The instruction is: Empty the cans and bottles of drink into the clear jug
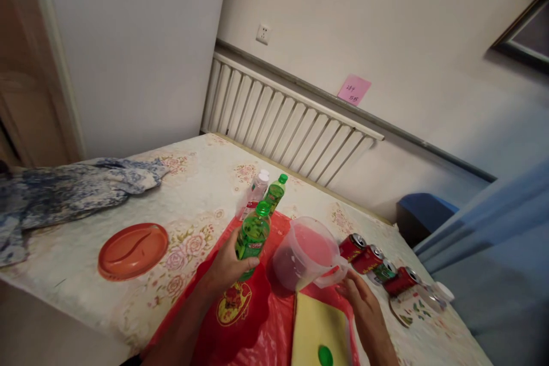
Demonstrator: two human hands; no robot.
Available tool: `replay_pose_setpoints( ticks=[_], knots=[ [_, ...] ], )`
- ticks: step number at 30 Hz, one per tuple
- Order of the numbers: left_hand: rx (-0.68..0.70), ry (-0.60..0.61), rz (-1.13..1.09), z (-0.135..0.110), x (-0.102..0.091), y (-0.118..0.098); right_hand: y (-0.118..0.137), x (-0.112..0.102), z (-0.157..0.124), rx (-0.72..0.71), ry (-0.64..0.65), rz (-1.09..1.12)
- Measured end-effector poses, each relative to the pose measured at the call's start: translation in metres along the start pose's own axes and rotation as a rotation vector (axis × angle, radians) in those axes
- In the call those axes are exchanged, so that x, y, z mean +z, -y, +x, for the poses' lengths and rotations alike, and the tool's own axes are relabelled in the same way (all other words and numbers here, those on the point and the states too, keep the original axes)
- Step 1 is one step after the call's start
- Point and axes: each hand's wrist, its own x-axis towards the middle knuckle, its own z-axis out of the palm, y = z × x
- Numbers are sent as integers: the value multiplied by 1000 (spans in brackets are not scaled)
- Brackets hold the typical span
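My left hand (229,263) is closed around a green plastic bottle (254,234), which stands tilted slightly over a red tray (210,320) with a yellow printed emblem. Whether a cap sits on its green top I cannot tell. To its right is a translucent plastic measuring jug (285,263), its handle pointing toward me and right. My right hand (364,303) is beside that handle, fingers partly extended and apart; contact with it is unclear. Below the jug lies a yellow cloth (319,326) with a loose green cap (325,355) on it.
Behind the held bottle stand another green bottle (275,191) and clear bottles with white caps (257,189). Several cans (369,259) and a clear jar (433,299) line the right. An orange lid-like dish (132,251) and crumpled patterned fabric (86,191) lie left on the flowered tablecloth (189,194).
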Motion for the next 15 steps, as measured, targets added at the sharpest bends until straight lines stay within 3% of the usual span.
replay_pose_setpoints(
  ticks=[4,10,15],
  knots=[
    [-13,47,-65,-2,-4,-1,5,21,15,-44,36,144],
    [-44,124,-91,-6,-10,-6,7,46,28,-70,69,556],
    [-75,166,-106,-6,-12,-5,29,57,31,-39,-3,571]
  ],
)
